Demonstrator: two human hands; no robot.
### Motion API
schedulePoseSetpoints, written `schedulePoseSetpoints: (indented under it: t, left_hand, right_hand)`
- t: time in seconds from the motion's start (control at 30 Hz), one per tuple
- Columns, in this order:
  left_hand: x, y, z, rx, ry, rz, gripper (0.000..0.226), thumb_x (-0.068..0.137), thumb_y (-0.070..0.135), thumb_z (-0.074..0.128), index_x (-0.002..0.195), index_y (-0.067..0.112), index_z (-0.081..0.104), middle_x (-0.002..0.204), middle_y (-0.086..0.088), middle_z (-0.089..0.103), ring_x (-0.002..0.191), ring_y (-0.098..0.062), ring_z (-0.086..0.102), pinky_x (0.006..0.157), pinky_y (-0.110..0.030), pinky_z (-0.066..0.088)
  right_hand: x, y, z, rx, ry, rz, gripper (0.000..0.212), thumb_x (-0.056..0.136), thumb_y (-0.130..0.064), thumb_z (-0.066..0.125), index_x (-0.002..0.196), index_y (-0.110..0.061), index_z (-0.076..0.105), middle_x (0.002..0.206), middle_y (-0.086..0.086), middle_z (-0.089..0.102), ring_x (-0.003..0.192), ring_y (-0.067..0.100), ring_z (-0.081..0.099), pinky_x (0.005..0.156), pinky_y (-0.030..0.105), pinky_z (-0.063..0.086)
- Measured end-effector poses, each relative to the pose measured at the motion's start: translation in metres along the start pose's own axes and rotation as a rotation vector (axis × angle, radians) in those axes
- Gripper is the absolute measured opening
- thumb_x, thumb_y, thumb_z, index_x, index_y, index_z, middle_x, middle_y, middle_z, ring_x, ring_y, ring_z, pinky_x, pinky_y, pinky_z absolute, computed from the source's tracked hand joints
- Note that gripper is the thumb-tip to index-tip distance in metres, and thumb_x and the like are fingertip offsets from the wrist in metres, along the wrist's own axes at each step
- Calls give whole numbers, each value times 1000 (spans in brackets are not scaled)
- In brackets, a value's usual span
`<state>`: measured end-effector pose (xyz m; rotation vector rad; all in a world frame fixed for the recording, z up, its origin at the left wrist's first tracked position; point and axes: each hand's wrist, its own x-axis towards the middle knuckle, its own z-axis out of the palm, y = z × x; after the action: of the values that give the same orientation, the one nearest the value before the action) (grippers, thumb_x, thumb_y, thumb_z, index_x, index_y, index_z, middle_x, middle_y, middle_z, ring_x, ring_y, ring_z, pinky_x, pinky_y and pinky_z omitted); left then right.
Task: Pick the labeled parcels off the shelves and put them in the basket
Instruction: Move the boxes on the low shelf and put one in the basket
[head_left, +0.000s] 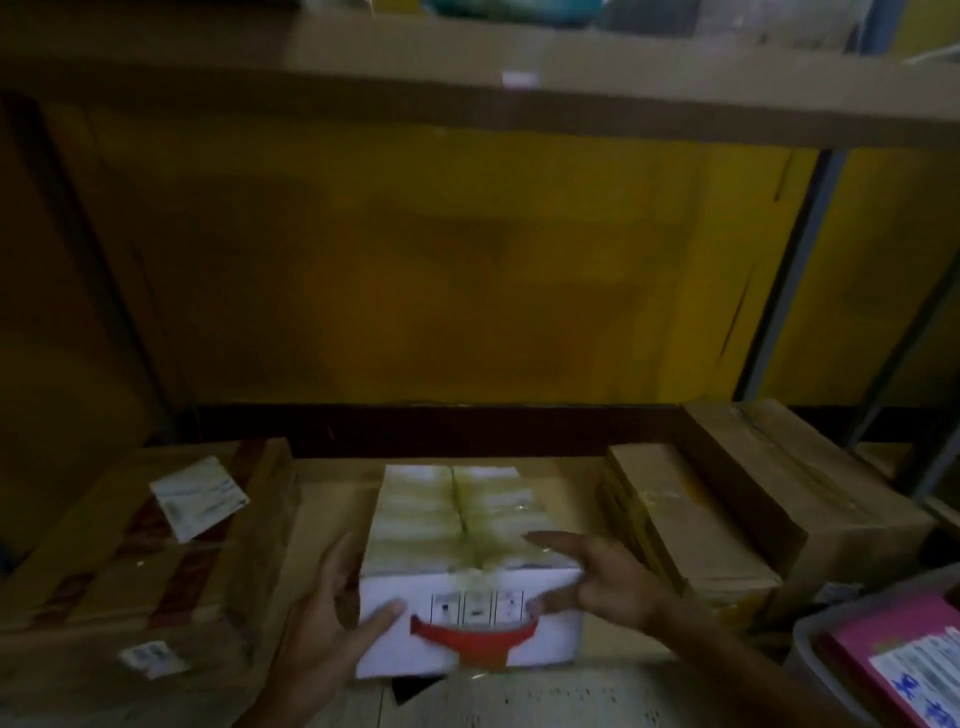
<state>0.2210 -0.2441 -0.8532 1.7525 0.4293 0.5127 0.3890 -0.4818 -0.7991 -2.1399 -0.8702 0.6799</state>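
A white box (462, 530) with a red picture and small printed squares on its front face sits at the middle of the shelf board. My left hand (332, 623) grips its left side, thumb across the front face. My right hand (597, 582) grips the right front corner, fingers over the top and thumb on the front. The grey basket (810, 649) shows at the lower right with a pink labeled parcel (904, 660) lying in it.
A large brown carton (130, 561) with red tape and white labels stands left of the white box. Two brown cartons (691, 519) (800, 467) stand to its right. A shelf board (467, 88) runs overhead, a yellow wall behind, metal uprights (789, 270) at the right.
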Motion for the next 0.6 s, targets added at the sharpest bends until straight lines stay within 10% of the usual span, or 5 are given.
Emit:
schedulePoseSetpoints:
  t: [0.1, 0.27, 0.43, 0.6]
  left_hand:
    - [15, 49, -3, -147, -11, 56, 85, 54, 47, 80, 126, 49, 33, 123, 18, 51, 99, 4, 60, 73, -22, 55]
    - [35, 105, -15, -161, -212, 93, 111, 33, 51, 84, 126, 54, 22, 119, 26, 44, 96, 12, 57, 62, -11, 51]
    - [46, 91, -12, -196, -264, -145, 81, 45, 40, 89, 116, 31, 50, 95, 5, 73, 86, -15, 71, 60, -26, 56]
    - [54, 81, 13, -172, -80, -139, 57, 45, 47, 78, 97, 27, 63, 87, 4, 74, 75, -10, 71, 56, -21, 54]
  right_hand:
    - [-1, -32, -37, 218, 115, 13, 51, 59, -46, 81, 104, -24, 70, 106, 4, 73, 98, 24, 68, 90, 48, 53]
    - [-5, -82, -110, 167, 175, 132, 79, 48, -82, 60, 85, -14, 72, 80, 11, 73, 63, 17, 69, 52, 22, 53]
    - [-9, -98, -142, 121, -12, 260, 90, 67, -80, 34, 107, -5, 64, 80, 18, 68, 60, 21, 65, 57, 23, 51]
    - [-7, -79, -116, 339, 328, 164, 80, 80, -75, 22, 115, -15, 63, 106, 21, 66, 96, 34, 66, 74, 41, 53]
